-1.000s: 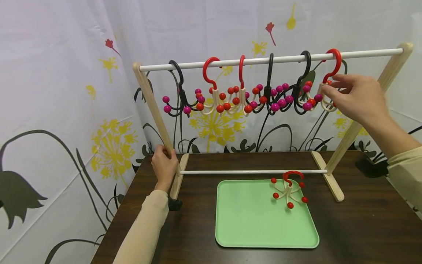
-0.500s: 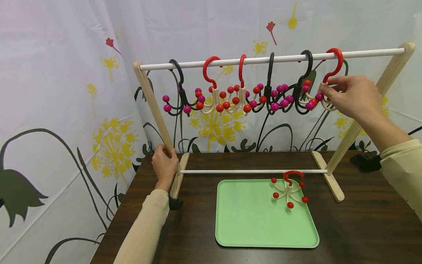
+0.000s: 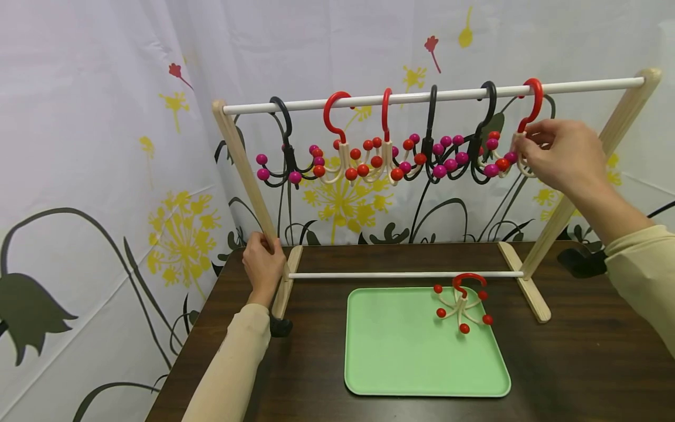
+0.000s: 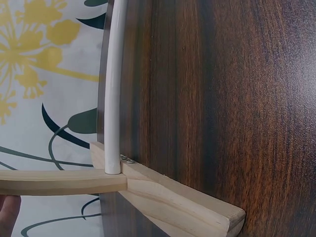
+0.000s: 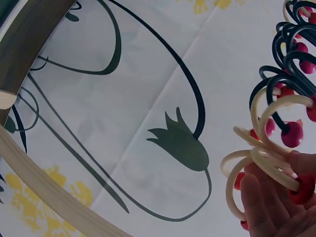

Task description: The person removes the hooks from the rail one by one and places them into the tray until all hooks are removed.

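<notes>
My left hand holds the left wooden post of a hanging rack, low down near its foot; only a fingertip shows in the left wrist view. My right hand pinches the cream stem of the rightmost hanger, a multi-arm one with a red hook and red ball tips. Its hook goes over the white top rod. In the right wrist view its cream arms curl around the fingers, close beside the dark arms of the neighbouring black hanger.
More black and red-hooked hangers hang along the rod, including a black one at the far left. On the brown table a green tray holds another cream hanger with a red hook. A patterned curtain hangs behind.
My right hand keeps its hold on the rightmost hanger, while its wrist and forearm have come slightly left. The far-left black hanger has swung a little left. My left hand stays put.
</notes>
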Demonstrator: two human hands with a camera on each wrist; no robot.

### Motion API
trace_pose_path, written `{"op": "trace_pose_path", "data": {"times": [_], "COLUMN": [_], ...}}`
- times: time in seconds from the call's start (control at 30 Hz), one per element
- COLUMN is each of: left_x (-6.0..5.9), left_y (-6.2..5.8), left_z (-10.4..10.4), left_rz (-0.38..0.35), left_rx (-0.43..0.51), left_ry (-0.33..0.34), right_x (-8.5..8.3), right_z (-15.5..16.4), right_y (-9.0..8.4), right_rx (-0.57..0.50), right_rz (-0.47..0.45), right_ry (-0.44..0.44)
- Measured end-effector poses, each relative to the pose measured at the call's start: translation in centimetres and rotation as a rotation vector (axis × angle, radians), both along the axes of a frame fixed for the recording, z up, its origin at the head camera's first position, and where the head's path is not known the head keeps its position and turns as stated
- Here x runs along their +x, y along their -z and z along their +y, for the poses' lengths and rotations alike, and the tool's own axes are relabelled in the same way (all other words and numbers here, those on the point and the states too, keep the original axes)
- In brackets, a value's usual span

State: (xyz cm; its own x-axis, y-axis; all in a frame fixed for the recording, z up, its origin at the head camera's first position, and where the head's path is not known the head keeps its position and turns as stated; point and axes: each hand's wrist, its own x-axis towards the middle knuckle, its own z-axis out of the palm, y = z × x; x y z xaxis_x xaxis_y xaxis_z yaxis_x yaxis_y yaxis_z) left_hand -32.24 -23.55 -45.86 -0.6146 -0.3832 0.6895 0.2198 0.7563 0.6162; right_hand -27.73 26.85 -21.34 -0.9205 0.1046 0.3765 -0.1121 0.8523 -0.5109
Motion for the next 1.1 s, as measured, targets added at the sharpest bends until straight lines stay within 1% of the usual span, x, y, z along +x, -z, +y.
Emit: {"op": "trace_pose_path", "data": {"times": [0.2, 0.37, 0.57, 0.9, 1.1], "left_x": [0.0, 0.1, 0.1, 0.1, 1.0], "left_y": [0.1, 0.2, 0.2, 0.1, -0.2], "left_z": [0.0, 0.1, 0.1, 0.0, 0.0], "left_rz": [-0.001, -0.013, -0.01, -0.018, -0.05], "left_rx": [-0.002, 0.0, 0.0, -0.001, 0.006], "left_ry": [-0.005, -0.001, -0.007, -0.01, -0.007], "right_x": [-0.1, 0.1, 0.3, 0.5, 1.1], "right_z": [0.1, 0.3, 0.8, 1.7, 1.9], "right_y": [0.0, -0.1, -0.4, -1.0, -1.5], "right_rx": [0.016, -0.023, -0.054, -0.042, -0.055], "right_rz": [-0.009, 0.003, 0.046, 0.129, 0.123], "right_ry": [-0.034, -0.037, -0.013, 0.067, 0.087]}}
